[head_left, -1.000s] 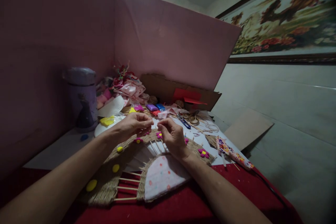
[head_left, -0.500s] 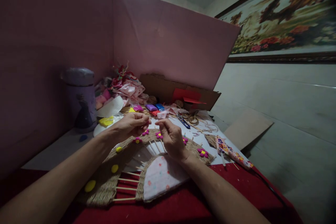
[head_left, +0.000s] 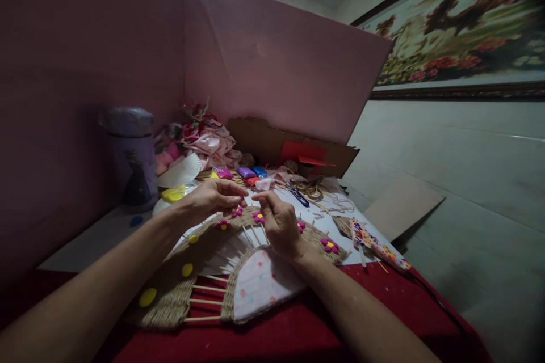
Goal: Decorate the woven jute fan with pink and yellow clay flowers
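Note:
Over a fan-shaped woven twine piece (head_left: 170, 289) with thin sticks, my two hands face each other, fingertips a short gap apart. The fingers of my left hand (head_left: 219, 195) are bent, with thumb and forefinger close together. My right hand (head_left: 281, 224) is curled, thumb against forefinger. Anything at either set of fingertips is too small to make out. Magenta flowers with yellow centres, such as the one on the right (head_left: 329, 245), lie along the woven band. Its left part bears yellow discs (head_left: 147, 297). A spotted white panel (head_left: 259, 283) fills the inner arc.
Behind my hands lie purple (head_left: 246, 172) and blue packets (head_left: 259, 172), blue-handled scissors (head_left: 299, 197) and twine. To the right is a patterned glue gun (head_left: 378, 247) with a cord. A lilac canister (head_left: 131, 164) stands left, near a yellow packet (head_left: 172, 194).
My left forefinger has straightened a little and its tip has moved toward my right hand. The right hand has barely moved. The view has shifted slightly.

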The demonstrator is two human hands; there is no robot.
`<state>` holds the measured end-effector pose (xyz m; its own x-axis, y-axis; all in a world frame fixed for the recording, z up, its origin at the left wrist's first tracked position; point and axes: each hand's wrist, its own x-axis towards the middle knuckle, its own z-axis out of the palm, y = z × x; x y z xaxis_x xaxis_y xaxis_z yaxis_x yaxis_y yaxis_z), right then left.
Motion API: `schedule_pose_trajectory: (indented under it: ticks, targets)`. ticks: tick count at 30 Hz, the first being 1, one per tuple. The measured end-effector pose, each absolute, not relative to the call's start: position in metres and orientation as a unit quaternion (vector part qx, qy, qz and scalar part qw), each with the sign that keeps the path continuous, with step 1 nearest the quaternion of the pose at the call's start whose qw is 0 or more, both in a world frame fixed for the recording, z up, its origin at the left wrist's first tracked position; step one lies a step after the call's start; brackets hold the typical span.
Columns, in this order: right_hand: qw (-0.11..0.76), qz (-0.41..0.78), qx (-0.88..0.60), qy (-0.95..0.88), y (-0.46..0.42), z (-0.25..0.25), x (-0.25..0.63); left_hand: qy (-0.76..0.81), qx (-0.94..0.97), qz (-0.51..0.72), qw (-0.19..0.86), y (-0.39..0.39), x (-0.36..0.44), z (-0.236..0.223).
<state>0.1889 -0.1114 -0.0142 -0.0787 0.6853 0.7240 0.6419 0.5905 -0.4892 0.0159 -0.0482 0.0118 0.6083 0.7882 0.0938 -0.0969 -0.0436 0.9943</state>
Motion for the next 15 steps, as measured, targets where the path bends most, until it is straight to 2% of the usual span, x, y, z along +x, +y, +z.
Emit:
schedule_pose_trajectory:
  ticks: [6,15]
  targets:
    - [0.486,0.035,-0.452,-0.748,-0.1125,-0.0146,0.1881,0.269,0.648,0.341,0.626,-0.0473,0.0158,0.0077]
    - [0.489,0.017,-0.457,-0.743,-0.1158,-0.0113,0.1863,0.210,0.606,0.320,0.698,-0.0489,0.0152,0.0084]
